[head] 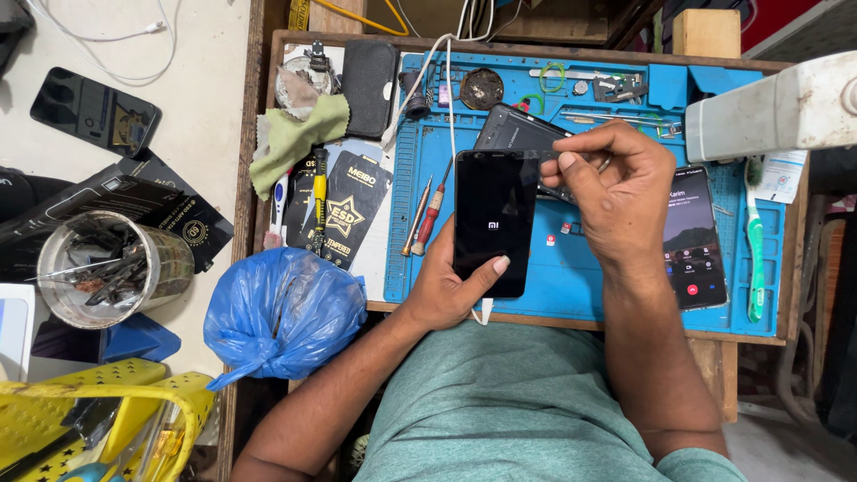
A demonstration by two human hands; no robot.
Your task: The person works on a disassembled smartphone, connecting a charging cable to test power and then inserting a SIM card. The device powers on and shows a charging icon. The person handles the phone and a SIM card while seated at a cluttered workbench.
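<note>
1. Black phone [489,221] sits upright over the blue mat [571,268], long axis running away from the person, screen up.
2. Left hand [446,290] clamps its bottom end; right hand [616,201] pinches at the top corner.
3. Screwdrivers [426,217] lie just left, a lit phone [696,236] to the right, and another dark phone [518,131] behind.

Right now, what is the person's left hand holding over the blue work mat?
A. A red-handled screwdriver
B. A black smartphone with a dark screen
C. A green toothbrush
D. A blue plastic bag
B: the left hand grips a black smartphone from below, thumb on its lower edge, above the blue work mat; the red-handled screwdriver, green toothbrush and blue plastic bag lie untouched.
</note>
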